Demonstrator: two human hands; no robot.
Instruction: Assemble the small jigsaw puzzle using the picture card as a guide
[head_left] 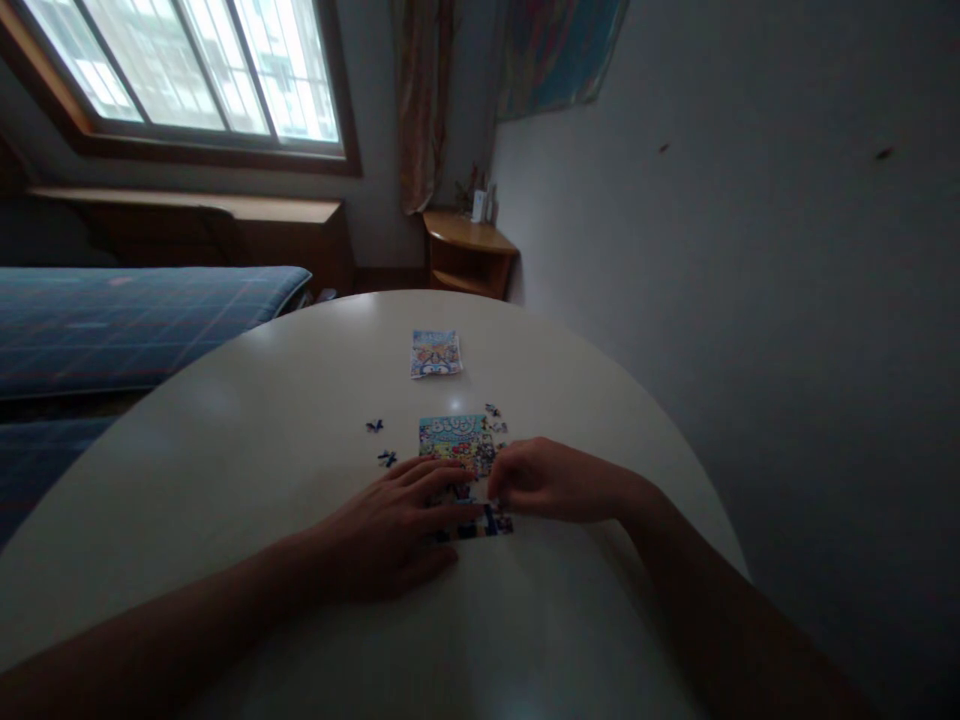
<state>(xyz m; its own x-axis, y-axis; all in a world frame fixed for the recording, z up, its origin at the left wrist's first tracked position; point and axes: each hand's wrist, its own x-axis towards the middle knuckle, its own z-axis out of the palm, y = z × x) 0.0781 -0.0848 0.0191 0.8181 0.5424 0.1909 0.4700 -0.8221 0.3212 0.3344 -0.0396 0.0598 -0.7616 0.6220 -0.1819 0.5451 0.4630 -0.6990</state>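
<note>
A partly joined jigsaw puzzle [454,430] with a colourful cartoon print lies on the white round table [300,480]. My left hand [409,525] rests flat over its left and lower part, fingers spread and pointing right. At the puzzle's right edge, my right hand [536,480] is closed, fingertips pinched down by a gap in the picture; whatever sits between them is hidden. Loose puzzle pieces lie to the left, one piece [374,426] above another piece [387,458]. More loose pieces [493,410] are near the upper right corner.
Behind the puzzle lies a small printed packet [436,354]. A bed with a blue plaid mattress [135,320] stands left of the table. Close on the right is a wall [750,300]; a wooden corner shelf [469,235] stands beyond the far edge.
</note>
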